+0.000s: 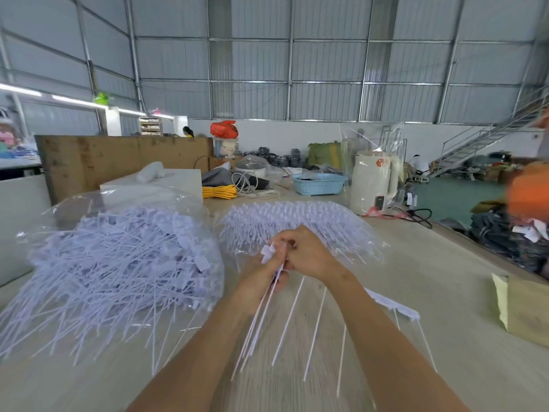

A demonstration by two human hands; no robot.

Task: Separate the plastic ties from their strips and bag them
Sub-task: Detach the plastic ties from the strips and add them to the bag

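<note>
Above the counter [416, 263], the left hand [261, 272] grips a bundle of white ties [261, 316]; the right hand [309, 257] pinches one tie head. The clear bag [118, 257] of loose ties lies left. No writing can be read.

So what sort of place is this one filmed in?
Most likely a factory or warehouse packing floor: corrugated metal walls, a long worktable with a clear bag of loose plastic ties, and a metal staircase at the back.
</note>
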